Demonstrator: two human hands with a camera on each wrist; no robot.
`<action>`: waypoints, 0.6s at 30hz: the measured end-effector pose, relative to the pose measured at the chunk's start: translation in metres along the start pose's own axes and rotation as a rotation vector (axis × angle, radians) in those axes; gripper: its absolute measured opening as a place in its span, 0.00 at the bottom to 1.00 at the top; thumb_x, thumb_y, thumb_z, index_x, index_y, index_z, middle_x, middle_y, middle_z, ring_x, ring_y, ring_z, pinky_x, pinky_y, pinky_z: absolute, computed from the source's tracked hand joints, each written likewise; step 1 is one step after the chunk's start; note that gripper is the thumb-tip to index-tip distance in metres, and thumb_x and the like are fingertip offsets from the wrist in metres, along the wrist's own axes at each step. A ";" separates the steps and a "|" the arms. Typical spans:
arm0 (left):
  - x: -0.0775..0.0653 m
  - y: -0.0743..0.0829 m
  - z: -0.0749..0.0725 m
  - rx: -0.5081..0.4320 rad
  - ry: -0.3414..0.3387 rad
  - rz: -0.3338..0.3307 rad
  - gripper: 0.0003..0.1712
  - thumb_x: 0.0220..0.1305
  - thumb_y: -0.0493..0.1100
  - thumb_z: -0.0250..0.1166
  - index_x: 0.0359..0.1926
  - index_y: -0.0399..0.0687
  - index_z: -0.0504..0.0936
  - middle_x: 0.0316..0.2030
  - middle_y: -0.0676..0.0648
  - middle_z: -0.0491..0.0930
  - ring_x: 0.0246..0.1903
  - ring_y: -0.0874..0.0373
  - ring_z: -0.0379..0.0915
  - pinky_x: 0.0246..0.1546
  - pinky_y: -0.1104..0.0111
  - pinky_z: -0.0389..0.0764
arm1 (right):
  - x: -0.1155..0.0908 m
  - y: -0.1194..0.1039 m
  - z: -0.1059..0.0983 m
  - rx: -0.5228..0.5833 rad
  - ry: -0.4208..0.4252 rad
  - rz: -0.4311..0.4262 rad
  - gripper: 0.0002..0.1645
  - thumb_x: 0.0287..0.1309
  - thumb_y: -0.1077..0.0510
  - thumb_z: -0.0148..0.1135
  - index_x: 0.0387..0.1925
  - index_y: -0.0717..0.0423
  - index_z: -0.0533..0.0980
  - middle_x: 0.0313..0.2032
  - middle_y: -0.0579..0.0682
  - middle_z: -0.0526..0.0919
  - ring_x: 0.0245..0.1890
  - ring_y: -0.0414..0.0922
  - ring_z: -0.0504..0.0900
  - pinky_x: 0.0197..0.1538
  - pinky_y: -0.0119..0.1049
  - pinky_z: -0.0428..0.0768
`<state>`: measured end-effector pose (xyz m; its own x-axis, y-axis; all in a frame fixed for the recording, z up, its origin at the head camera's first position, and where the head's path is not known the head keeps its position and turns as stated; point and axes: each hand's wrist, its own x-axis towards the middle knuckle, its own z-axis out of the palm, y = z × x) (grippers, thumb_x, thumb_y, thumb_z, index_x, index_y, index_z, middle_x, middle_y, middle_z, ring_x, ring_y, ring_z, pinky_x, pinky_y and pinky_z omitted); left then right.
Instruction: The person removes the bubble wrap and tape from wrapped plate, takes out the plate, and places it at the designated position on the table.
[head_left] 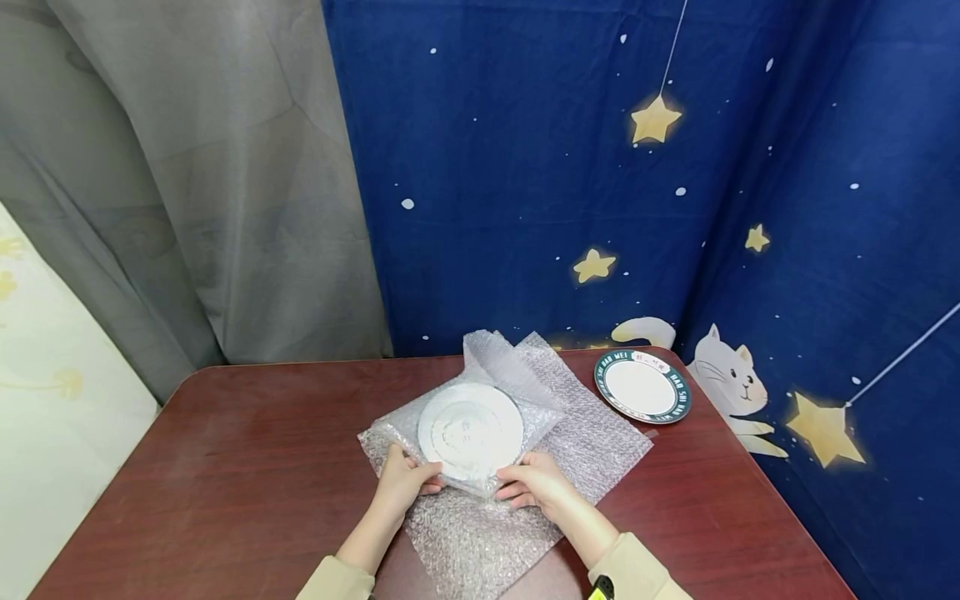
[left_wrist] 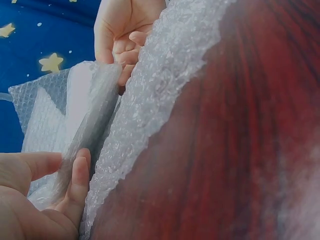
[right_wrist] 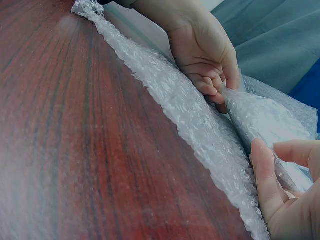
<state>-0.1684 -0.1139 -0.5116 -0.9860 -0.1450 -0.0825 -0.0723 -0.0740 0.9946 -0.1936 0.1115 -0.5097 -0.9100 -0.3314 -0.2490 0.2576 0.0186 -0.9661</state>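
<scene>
A round white plate (head_left: 470, 432) lies bottom up inside a sheet of bubble wrap (head_left: 397, 421) in the head view, part of the sheet folded over it. My left hand (head_left: 405, 481) pinches the near left edge of this bundle, thumb on top and fingers beneath. At the near right edge my right hand (head_left: 537, 483) grips it the same way. The left wrist view has the wrapped edge (left_wrist: 95, 105) raised and tilted between both hands. Under the bundle, more bubble wrap (head_left: 480, 546) spreads across the table.
A second plate (head_left: 641, 385), white with a dark green lettered rim, sits at the table's back right corner, beside the bubble wrap. The reddish-brown wooden table (head_left: 247, 483) backs onto a grey curtain (head_left: 262, 183) and a blue star-patterned curtain (head_left: 517, 150).
</scene>
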 end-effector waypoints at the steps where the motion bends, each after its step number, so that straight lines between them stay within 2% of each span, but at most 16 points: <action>1: 0.001 -0.001 0.000 -0.002 0.003 -0.001 0.24 0.56 0.24 0.63 0.43 0.32 0.55 0.24 0.38 0.75 0.19 0.55 0.80 0.23 0.68 0.82 | 0.001 0.001 0.000 -0.004 0.000 -0.001 0.07 0.54 0.65 0.62 0.31 0.64 0.71 0.25 0.60 0.83 0.24 0.46 0.85 0.22 0.30 0.80; 8: 0.002 0.000 -0.001 -0.016 -0.010 -0.022 0.24 0.56 0.23 0.61 0.42 0.34 0.53 0.24 0.37 0.76 0.18 0.54 0.80 0.22 0.68 0.82 | 0.002 0.002 -0.001 -0.036 -0.009 0.014 0.08 0.55 0.63 0.63 0.31 0.63 0.71 0.25 0.57 0.84 0.20 0.42 0.83 0.21 0.30 0.79; 18: 0.004 0.001 -0.002 -0.008 -0.026 -0.035 0.23 0.56 0.23 0.61 0.37 0.37 0.53 0.23 0.36 0.76 0.16 0.55 0.79 0.22 0.68 0.82 | 0.001 -0.005 -0.007 -0.150 -0.059 0.049 0.12 0.56 0.58 0.64 0.32 0.64 0.74 0.23 0.53 0.83 0.18 0.41 0.82 0.21 0.31 0.80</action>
<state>-0.1724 -0.1163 -0.5111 -0.9865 -0.1161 -0.1154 -0.1057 -0.0867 0.9906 -0.1982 0.1176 -0.5054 -0.8755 -0.3816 -0.2964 0.2461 0.1757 -0.9532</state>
